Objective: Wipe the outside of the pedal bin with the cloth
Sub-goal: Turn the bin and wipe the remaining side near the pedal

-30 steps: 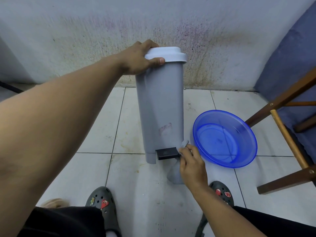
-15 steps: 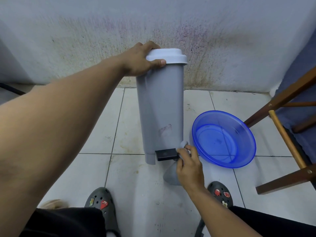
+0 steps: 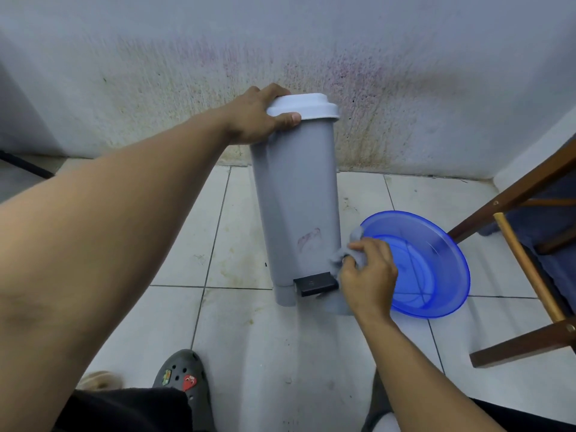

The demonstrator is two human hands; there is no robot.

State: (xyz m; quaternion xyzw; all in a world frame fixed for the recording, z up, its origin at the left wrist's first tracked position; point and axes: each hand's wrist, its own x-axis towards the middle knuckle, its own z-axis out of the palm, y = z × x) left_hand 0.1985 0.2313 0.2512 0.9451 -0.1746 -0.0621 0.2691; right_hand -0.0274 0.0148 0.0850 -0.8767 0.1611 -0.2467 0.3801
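A tall grey pedal bin with a white lid stands on the tiled floor near the stained wall, its black pedal facing me. My left hand grips the lid's left edge, thumb across the front. My right hand holds a bunched grey cloth against the bin's lower right side, just above the pedal. A faint reddish smudge marks the bin's front.
A blue plastic basin lies on the floor right of the bin, just behind my right hand. A wooden chair frame stands at the far right. My grey clogs are at the bottom.
My right hand has risen with the cloth from beside the pedal to the bin's lower right side. The left hand keeps its hold on the lid.
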